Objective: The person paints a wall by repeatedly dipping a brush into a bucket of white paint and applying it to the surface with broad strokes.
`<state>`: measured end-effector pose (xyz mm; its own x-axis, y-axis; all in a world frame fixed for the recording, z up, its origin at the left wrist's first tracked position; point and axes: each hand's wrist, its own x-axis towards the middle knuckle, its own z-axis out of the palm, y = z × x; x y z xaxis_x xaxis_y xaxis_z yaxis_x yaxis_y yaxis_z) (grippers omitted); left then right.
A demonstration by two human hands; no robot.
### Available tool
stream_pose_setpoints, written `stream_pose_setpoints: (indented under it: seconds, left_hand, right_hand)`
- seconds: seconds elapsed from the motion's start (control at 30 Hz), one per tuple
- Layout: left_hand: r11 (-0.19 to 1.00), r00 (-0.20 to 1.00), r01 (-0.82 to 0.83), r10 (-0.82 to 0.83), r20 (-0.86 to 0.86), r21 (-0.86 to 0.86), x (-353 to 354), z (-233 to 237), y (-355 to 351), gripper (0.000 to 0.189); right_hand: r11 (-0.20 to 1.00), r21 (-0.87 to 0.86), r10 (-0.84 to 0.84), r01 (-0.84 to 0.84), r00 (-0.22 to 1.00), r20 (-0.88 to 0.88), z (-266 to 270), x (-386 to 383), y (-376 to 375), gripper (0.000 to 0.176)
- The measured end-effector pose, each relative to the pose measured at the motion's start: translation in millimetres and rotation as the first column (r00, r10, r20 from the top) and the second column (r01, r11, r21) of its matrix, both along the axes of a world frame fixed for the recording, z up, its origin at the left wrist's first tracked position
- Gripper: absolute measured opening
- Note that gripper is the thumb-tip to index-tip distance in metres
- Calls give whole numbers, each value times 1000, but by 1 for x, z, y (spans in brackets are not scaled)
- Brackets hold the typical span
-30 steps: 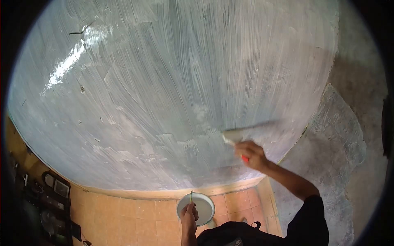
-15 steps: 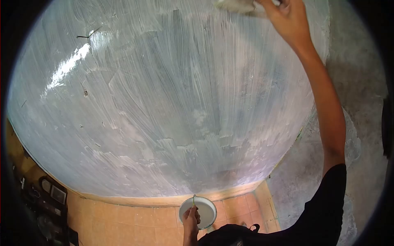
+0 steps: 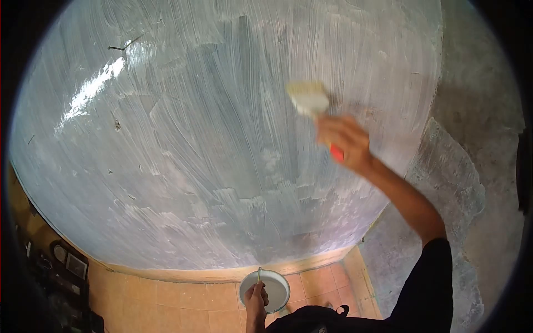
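Brush [image 3: 309, 99] and right hand [image 3: 345, 139] have come down from the top edge of the head view to the upper middle of the wall [image 3: 239, 144], with the elbow now bent; the left hand [image 3: 256, 295] has hardly shifted.

Head view: I have the right fingers closed round the brush handle, its red part [image 3: 336, 152] showing below them. The bristles point up and slightly left; the motion is blurred, and I cannot tell whether they touch the wall. A black sleeve [image 3: 430, 277] covers the upper arm. I have the left fingers curled shut on the raised handle of the bucket [image 3: 288, 286], which holds pale contents and is seen near the foot of the wall, over the orange tiled floor [image 3: 166, 297]. Streaks cover the wall. A dark bent wire [image 3: 117, 48] shows at upper left, and a rough grey surface [image 3: 444, 172] adjoins on the right.
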<state>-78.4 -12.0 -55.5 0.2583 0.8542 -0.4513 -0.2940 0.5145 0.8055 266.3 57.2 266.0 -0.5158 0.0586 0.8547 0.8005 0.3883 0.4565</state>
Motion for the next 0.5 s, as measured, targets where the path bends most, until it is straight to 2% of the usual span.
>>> stream_pose_setpoints:
  seconds: [0.13,0.2,0.23,0.3,0.33,0.43,0.5]
  left_hand:
    - [1000,1000,-17,17,2,-4,-4,-4,-1,21]
    - [1000,1000,-26,26,1,-3,-6,-3,-1,22]
    - [1000,1000,-27,27,1,0,-7,-3,-1,22]
    - [1000,1000,-26,26,-3,-3,-9,-3,-3,22]
    - [1000,1000,-21,21,-5,-5,-10,-4,-2,22]
    - [1000,1000,-14,14,-7,-17,-12,-6,-5,21]
    - [1000,1000,-10,9,-5,-20,-14,-6,-5,21]
  right_hand:
    - [973,-228,29,-40,998,-50,-119,6,-20,23]
    - [936,-333,73,-117,987,-143,-168,1,-29,28]
    - [935,-333,78,-122,987,-143,-183,-3,-35,28]
    - [843,-501,17,-196,940,-339,-210,-10,-47,24]
    - [841,-504,15,-197,940,-341,-223,-11,-49,24]
    - [616,-713,-105,-336,861,-497,-248,-8,-45,13]
    - [640,-693,-105,-332,856,-506,-242,2,-36,12]
